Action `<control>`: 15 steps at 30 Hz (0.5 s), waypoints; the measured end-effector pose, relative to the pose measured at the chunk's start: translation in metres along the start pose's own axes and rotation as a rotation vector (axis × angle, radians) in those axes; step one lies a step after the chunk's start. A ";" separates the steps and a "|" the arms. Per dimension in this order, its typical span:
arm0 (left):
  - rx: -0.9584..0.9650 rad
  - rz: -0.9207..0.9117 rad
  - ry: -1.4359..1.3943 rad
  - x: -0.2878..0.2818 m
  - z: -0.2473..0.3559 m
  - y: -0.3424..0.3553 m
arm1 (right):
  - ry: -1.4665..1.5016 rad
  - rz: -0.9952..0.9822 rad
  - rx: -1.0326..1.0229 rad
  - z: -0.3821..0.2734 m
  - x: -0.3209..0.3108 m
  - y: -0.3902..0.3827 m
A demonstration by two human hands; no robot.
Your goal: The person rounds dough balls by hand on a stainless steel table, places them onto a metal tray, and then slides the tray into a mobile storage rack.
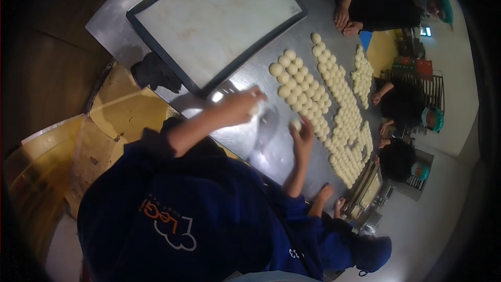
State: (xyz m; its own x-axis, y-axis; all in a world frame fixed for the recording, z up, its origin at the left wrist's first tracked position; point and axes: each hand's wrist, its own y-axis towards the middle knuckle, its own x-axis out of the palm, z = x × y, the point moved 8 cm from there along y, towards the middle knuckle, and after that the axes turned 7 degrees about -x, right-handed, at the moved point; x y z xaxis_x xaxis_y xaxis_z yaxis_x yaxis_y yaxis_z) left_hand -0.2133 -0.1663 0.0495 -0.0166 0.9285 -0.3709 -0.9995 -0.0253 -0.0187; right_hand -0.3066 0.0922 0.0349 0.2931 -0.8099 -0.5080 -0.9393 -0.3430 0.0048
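Observation:
My left hand (241, 107) is curled over a pale dough ball (254, 109) above the metal table; motion blurs its fingers a little. In my right hand (304, 138), another small dough ball (296, 124) sits between thumb and fingers. Just beyond my right hand, rows of round dough balls (308, 91) lie close together on the steel tabletop (271, 141). A large dark-rimmed tray with a pale lining (219, 21) rests on the table past my left hand.
A dark crumpled cloth-like thing (155, 72) hangs at the table's left edge. Across the table, several people in dark clothes and green caps stand, one with hands (345, 23) by the edge. A co-worker in blue (334, 245) is close on my right. Racks (430, 81) stand behind.

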 end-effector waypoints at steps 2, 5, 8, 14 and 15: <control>-0.125 0.127 -0.034 -0.071 -0.013 -0.020 | 0.067 -0.105 -0.105 -0.058 0.077 0.017; -0.141 0.381 0.246 -0.170 -0.040 -0.042 | -0.070 -0.271 -0.443 -0.138 0.198 0.038; -0.181 0.414 0.372 -0.207 -0.108 -0.024 | -0.474 -0.377 -0.544 -0.146 0.292 0.046; -0.021 0.557 0.614 -0.197 -0.083 -0.046 | -0.420 0.165 -0.439 -0.103 0.175 0.024; -0.026 0.564 0.504 -0.180 -0.060 -0.037 | -0.305 0.257 -0.347 -0.051 0.129 0.023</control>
State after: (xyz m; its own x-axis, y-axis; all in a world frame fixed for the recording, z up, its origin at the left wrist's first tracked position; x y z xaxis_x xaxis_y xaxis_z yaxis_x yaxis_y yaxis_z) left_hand -0.1717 -0.3545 0.0610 -0.5046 0.4904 -0.7106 -0.8422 -0.4608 0.2800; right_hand -0.2817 -0.0446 0.0130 -0.0526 -0.7311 -0.6802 -0.8446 -0.3309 0.4210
